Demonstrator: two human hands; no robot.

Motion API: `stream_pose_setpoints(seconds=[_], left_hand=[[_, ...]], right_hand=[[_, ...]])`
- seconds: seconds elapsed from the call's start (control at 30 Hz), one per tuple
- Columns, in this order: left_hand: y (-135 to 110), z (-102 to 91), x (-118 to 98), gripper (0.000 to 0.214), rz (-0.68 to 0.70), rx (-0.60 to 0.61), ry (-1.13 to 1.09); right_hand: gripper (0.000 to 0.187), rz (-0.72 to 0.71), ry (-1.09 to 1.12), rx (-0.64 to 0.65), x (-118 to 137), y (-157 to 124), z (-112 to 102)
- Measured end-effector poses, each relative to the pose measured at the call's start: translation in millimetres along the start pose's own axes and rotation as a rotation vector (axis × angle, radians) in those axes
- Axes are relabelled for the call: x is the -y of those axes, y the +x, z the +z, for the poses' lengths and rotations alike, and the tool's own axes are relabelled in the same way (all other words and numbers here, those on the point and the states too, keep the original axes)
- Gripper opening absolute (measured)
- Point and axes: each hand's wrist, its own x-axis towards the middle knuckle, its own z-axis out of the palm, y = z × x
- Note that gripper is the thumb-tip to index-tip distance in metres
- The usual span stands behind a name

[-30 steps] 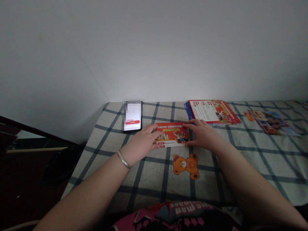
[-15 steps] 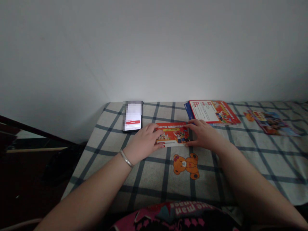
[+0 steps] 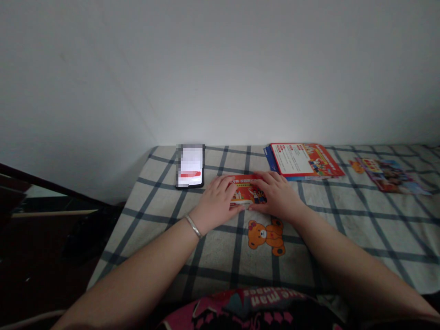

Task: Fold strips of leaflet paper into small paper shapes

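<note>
Checked bedsheet (image 3: pixel 343 215) below pale wall; left hand (image 3: pixel 216 201) and right hand (image 3: pixel 278 197) both open, pressed flat on red leaflet (image 3: pixel 248 191).

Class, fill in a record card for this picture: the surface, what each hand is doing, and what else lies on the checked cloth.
Surface: checked cloth with an orange bear print
Left hand: left hand laid flat over the left end of the red leaflet; silver bangle on the wrist
Right hand: right hand laid flat over the leaflet's right end
Beyond the left hand: phone, face up, screen lit
Beyond the right hand: stack of leaflets
Far right: single leaflet, lying apart
</note>
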Motion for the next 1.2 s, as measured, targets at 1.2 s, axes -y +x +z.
stream_pose_setpoints(seconds=[1.2], left_hand=[[6.2, -1.4, 6.4, 0.013, 0.317, -0.086, 0.036]], right_hand=[[0.01, -0.283, -0.073, -0.042, 8.2, 2.4, 2.2]])
